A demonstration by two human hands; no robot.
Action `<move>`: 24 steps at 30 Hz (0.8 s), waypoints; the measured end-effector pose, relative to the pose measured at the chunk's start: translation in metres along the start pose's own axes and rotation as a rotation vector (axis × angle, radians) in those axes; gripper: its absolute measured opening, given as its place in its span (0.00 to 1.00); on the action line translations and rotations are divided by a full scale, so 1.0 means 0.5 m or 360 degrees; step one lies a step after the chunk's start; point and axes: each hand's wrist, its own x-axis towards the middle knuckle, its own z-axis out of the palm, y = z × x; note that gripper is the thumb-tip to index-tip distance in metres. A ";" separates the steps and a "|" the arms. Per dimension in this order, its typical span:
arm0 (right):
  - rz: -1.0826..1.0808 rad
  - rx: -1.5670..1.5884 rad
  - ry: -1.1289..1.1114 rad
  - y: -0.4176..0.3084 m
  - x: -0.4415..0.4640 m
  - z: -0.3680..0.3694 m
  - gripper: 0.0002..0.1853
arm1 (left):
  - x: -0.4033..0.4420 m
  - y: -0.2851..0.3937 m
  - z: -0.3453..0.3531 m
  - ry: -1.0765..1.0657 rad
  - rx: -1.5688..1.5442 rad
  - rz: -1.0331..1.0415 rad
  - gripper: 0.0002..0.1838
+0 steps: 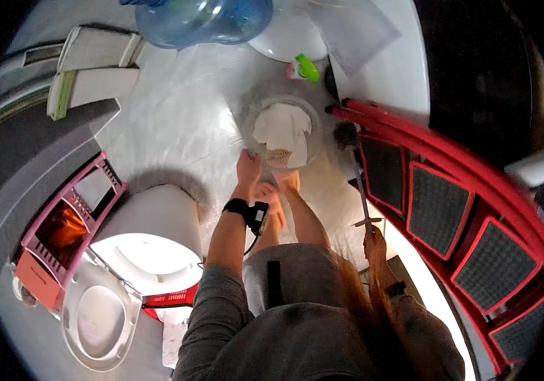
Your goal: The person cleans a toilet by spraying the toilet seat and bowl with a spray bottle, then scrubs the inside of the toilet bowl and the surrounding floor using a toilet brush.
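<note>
While the brush [360, 190] is standing aslant right of centre in the frame, its dark bristle head [346, 134] uppermost, the right hand [374, 244] is gripping its lower end, fingers wrapped together below the crosspiece [367, 222]. It is looking light and stiff, probably slippery when wet, so that end is offering the surest hold. Near the frame's centre, the left hand [248, 170] is resting curled beside the round bin [315, 120]; whether its fingers are clamping the rim, I cannot tell.

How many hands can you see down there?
2: the left hand at the edge of the round container, and the right hand around the long brush. No others show.
</note>
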 end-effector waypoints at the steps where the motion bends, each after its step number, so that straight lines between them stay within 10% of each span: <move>1: -0.0217 -0.0013 0.0062 0.053 0.002 -0.002 0.22 | -0.037 0.068 0.004 -0.0027 0.0019 0.0014 0.19; 14: -0.0244 0.0048 0.0173 0.269 -0.106 0.005 0.10 | -0.287 0.140 0.187 -0.0715 0.0911 0.0163 0.16; 24: -0.0186 0.0249 -0.0050 0.578 -0.126 -0.038 0.11 | -0.489 -0.119 0.337 -0.0755 0.1115 0.0332 0.17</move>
